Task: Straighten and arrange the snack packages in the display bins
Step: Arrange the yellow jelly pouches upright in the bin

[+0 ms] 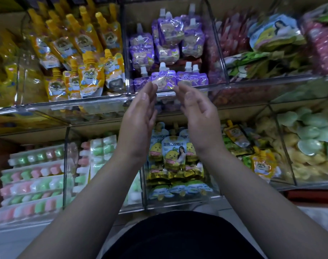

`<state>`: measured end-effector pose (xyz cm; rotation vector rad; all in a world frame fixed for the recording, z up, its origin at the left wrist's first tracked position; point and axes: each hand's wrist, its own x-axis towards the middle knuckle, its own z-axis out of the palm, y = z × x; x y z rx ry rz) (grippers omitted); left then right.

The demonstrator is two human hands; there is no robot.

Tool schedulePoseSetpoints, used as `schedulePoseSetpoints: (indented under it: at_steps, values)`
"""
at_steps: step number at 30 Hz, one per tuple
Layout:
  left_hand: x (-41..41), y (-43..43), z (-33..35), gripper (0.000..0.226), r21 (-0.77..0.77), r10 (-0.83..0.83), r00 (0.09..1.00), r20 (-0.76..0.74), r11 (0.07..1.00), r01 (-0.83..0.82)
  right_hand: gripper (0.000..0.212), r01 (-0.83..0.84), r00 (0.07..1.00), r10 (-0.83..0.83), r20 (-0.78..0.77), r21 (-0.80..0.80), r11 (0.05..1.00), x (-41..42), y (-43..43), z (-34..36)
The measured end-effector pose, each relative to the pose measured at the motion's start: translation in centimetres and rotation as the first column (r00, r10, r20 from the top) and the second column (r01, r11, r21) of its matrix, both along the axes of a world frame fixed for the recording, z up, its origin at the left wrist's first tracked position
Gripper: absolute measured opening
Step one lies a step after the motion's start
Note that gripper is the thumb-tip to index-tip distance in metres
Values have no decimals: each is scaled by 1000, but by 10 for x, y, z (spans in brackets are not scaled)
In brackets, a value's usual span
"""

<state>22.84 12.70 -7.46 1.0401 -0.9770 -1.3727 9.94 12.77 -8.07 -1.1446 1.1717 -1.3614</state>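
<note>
Yellow spout pouches (90, 75) fill the bin to the left. Pastel candy trays (32, 172) and pear-print pouches (173, 152) sit in the lower bins under the forearms. The middle bin (221, 86) has a clear front wall that partly screens its purple pouches. The left hand (138, 116) and right hand (198, 116) face palm to palm, fingers straight and holding nothing. Their tips flank the front purple pouch (163, 80), possibly touching it.

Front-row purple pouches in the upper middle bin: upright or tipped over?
Upright: the purple pouches stand side by side, white caps pointing up.
</note>
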Motion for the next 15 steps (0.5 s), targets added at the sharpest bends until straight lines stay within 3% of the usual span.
schedulePoseSetpoints:
  at_steps: [15]
  values:
    - [-101,3,-21,63,75,-22,1000,9,997,22,36,-1,1000,0,7,72,997,-100,5,-25]
